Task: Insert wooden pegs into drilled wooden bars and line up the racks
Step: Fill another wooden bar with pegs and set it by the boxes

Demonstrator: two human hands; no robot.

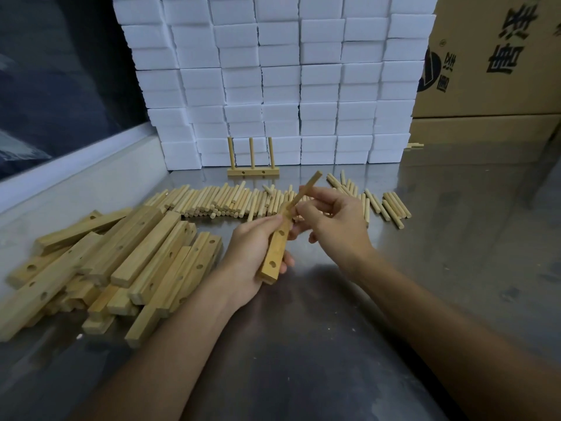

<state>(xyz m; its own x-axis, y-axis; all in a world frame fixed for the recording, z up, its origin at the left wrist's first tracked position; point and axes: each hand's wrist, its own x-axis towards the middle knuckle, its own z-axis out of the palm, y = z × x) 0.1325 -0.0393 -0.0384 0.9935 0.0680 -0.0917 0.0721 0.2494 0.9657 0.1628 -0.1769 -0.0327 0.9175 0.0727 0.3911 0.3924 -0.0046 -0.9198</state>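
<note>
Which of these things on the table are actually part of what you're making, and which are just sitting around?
Part of the job:
- drilled bar, gripped by the left hand
- peg, pinched by the right hand
- pile of loose pegs
- heap of drilled bars
- finished rack with three upright pegs

Just lying about:
- stacked white foam blocks
- cardboard boxes

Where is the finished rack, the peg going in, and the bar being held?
Finished rack (253,172): head view, on its base bar.
Peg (309,184): head view, on the upper shaft above the right hand's fingers.
Held bar (274,256): head view, on its drilled face, near the lower hole.
</note>
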